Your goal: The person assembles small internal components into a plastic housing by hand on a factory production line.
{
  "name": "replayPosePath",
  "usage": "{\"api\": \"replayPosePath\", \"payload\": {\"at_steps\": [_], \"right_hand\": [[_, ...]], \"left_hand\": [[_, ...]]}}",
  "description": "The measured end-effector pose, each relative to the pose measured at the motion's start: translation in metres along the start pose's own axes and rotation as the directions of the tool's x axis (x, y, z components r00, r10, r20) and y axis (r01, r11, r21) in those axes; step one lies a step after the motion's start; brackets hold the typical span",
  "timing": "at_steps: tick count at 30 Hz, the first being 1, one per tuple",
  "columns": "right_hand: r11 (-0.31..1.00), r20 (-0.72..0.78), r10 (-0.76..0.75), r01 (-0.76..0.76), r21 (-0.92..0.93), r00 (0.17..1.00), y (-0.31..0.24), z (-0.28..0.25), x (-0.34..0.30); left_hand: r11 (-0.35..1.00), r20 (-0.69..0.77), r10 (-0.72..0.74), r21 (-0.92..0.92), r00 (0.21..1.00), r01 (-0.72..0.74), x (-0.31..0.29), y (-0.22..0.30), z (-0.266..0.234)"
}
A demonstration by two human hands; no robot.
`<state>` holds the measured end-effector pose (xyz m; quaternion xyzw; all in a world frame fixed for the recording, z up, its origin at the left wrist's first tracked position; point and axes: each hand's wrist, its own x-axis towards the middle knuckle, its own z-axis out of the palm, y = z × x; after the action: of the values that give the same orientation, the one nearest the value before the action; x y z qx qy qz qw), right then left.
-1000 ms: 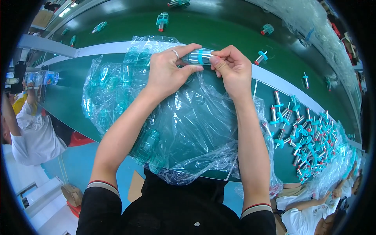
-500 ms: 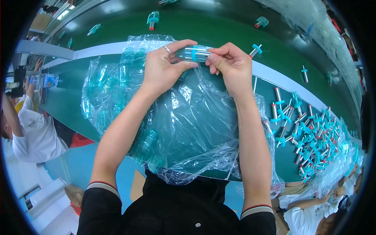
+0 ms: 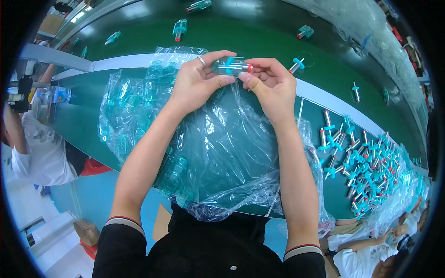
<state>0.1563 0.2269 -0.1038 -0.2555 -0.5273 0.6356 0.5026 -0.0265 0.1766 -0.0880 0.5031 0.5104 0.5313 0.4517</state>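
Note:
Both hands hold one small clear plastic tube part (image 3: 230,66) with a teal band and a red tip, raised above the green worktable (image 3: 74,125). My left hand (image 3: 197,81), a ring on one finger, pinches its left end. My right hand (image 3: 271,85) pinches the red-tipped right end. Below my forearms lies a large clear plastic bag (image 3: 222,153) with several teal-clear tube parts inside, mostly at its left side.
A pile of teal and metal plunger pieces (image 3: 366,167) lies at the right. Finished parts (image 3: 179,28) ride on the green conveyor belt (image 3: 259,32) beyond a white rail. Another person in a white shirt (image 3: 39,153) is at the left; more people sit at lower right.
My hands and the tube part stay at nearly the same spot. The parts on the conveyor have shifted a little.

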Motion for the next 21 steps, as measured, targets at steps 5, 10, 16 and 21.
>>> {"api": "replayPosePath", "payload": {"at_steps": [5, 10, 16, 21], "right_hand": [[1.000, -0.037, -0.017, 0.018, 0.020, 0.999, -0.003, -0.004, 0.000], [0.994, -0.046, -0.061, 0.057, -0.095, 0.997, -0.005, -0.001, 0.003], [0.983, -0.288, -0.053, 0.000, -0.182, 0.956, 0.001, -0.024, 0.016], [0.520, -0.301, -0.358, -0.079, -0.850, 0.884, -0.003, -0.021, 0.013]], "left_hand": [[0.993, 0.041, -0.054, 0.110, 0.998, 0.049, -0.001, 0.009, -0.001], [0.989, 0.065, -0.058, 0.136, 0.996, 0.049, 0.003, 0.006, -0.006], [0.641, -0.050, 0.268, 0.755, 0.962, -0.139, -0.001, 0.040, -0.012], [0.236, 0.149, 0.056, 0.959, 0.987, -0.158, -0.022, 0.038, 0.002]]}}
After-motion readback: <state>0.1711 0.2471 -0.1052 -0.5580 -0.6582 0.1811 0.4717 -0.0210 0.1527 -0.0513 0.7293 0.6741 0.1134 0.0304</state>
